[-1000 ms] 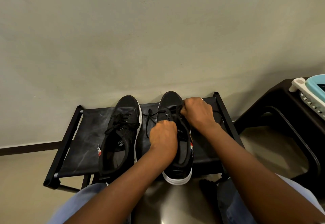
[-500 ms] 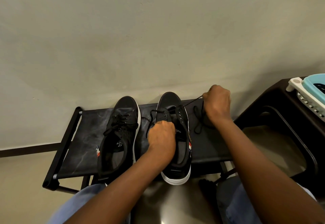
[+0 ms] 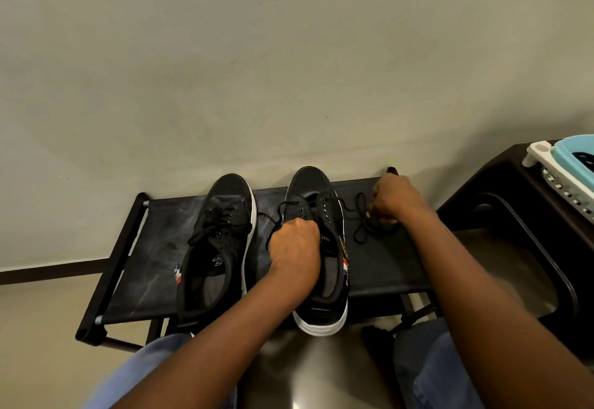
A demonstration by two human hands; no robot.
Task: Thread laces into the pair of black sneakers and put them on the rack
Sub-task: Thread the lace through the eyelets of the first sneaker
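On the rack (image 3: pixel 379 267), 2 black white-soled sneakers (image 3: pixel 218 244).

Tongue and mid eyelets of the right sneaker (image 3: pixel 321 215) are covered by the left hand (image 3: pixel 294 244); what is gripped under its curled fingers can't be made out. Fingertips of the right hand (image 3: pixel 390 199) are tucked under, so contact with the lace (image 3: pixel 361 225) is not resolved. Far right corner of the rack (image 3: pixel 128 248) is hidden behind that hand. Insole print in the left sneaker (image 3: pixel 221 244) is too small to read. Basket (image 3: pixel 569 164) is cut off at the right edge.
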